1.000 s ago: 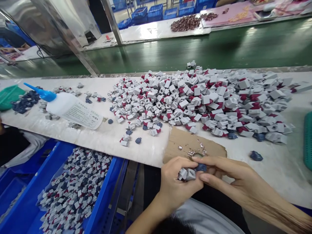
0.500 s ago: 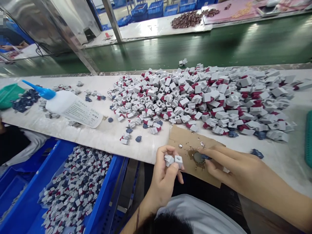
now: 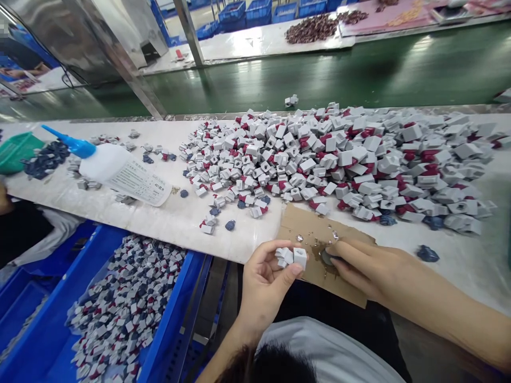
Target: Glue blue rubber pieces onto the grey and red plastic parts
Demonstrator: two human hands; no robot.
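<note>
My left hand (image 3: 261, 282) pinches a light grey plastic piece (image 3: 299, 258) between thumb and fingers; its block end has a square hole. Just right of it, my right hand (image 3: 375, 268) has thumb and fingertips closed on a small dark blue piece (image 3: 338, 260), mostly covered by the fingers. That piece is at a small round dish (image 3: 326, 258), partly hidden by the hand; whether they touch I cannot tell. Under the dish lies brown cardboard (image 3: 293, 229) with wet stains and shiny drops. A loose dark blue piece (image 3: 428, 253) rests beyond my right wrist.
A large heap of grey and dark red pieces (image 3: 339, 159) covers the white table (image 3: 239, 242). At left lie a white bottle with a blue nozzle (image 3: 106, 166) and a green basket (image 3: 19, 151). A blue crate (image 3: 178, 287) holds more pieces. Behind runs a green conveyor belt (image 3: 247, 85).
My right hand has lowered the dark blue piece toward the round dish, covering more of it. My left hand has shifted slightly right with the grey piece, now turned a little.
</note>
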